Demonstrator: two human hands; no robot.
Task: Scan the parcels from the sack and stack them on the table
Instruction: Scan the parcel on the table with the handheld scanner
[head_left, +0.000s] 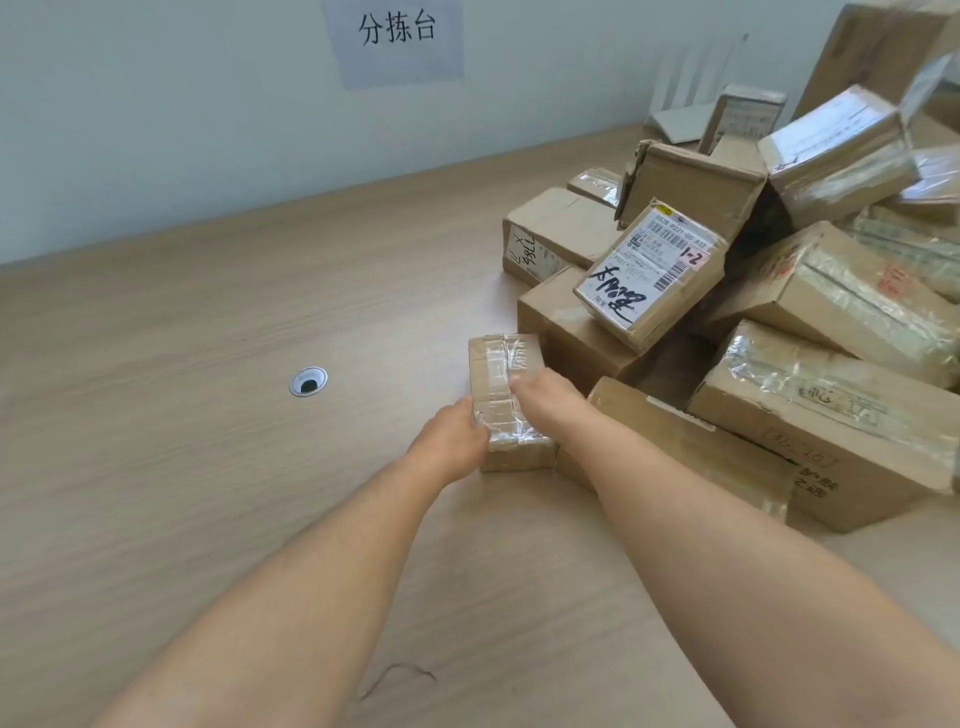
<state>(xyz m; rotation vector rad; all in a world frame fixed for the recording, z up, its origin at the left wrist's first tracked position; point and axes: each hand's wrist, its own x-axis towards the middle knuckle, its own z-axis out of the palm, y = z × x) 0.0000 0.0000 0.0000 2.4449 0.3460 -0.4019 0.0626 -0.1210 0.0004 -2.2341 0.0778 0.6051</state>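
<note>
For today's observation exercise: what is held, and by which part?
A small taped brown cardboard box: left hand grips its left side, right hand its right side.

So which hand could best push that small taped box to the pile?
Left hand, probably: it holds the small taped box on its side away from the parcel pile; the right hand is in between.

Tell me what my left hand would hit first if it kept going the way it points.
The small taped parcel, which the left hand holds; past it, probably the plain brown box of the pile.
</note>
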